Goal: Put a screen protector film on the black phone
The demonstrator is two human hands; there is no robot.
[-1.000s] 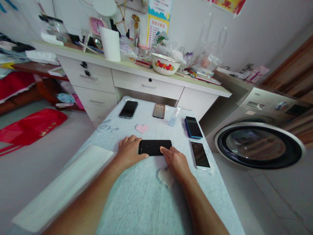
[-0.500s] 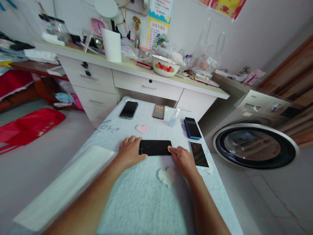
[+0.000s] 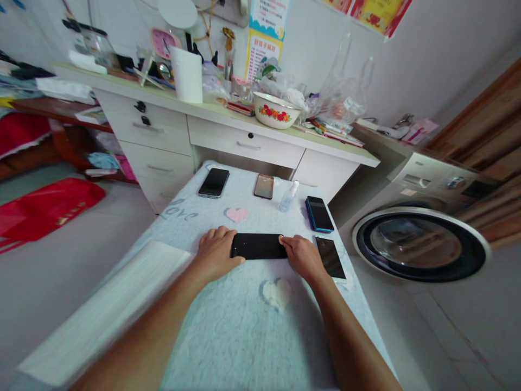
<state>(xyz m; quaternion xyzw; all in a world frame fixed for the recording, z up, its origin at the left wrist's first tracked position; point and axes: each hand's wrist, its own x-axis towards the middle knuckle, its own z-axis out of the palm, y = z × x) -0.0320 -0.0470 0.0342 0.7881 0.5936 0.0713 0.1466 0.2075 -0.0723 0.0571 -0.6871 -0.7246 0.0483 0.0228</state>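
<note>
A black phone [image 3: 260, 246] lies sideways on the cloth-covered table [image 3: 244, 336]. Its left end is gripped by my left hand [image 3: 217, 254], thumb below and fingers above. My right hand [image 3: 302, 254] is closed in a pinch on a small tan piece [image 3: 281, 239], pressed on the phone's upper right corner. Farther back are a dark phone [image 3: 214, 183], a brownish phone case [image 3: 264, 186] and a clear spray bottle [image 3: 288, 197]. To the right lie a blue-edged phone [image 3: 319, 214] and a white-edged phone [image 3: 330, 258].
A white rectangular sheet or pad [image 3: 106, 309] lies along the table's left side. Behind stands a white desk [image 3: 244, 142] with a floral bowl [image 3: 277, 110] and a paper roll [image 3: 186, 76]. A washing machine [image 3: 421, 241] is at the right, a red bag [image 3: 49, 209] on the floor at left.
My right hand has moved the tan piece slightly up along the phone's right end. My left hand keeps its grip, and the phone stays in place.
</note>
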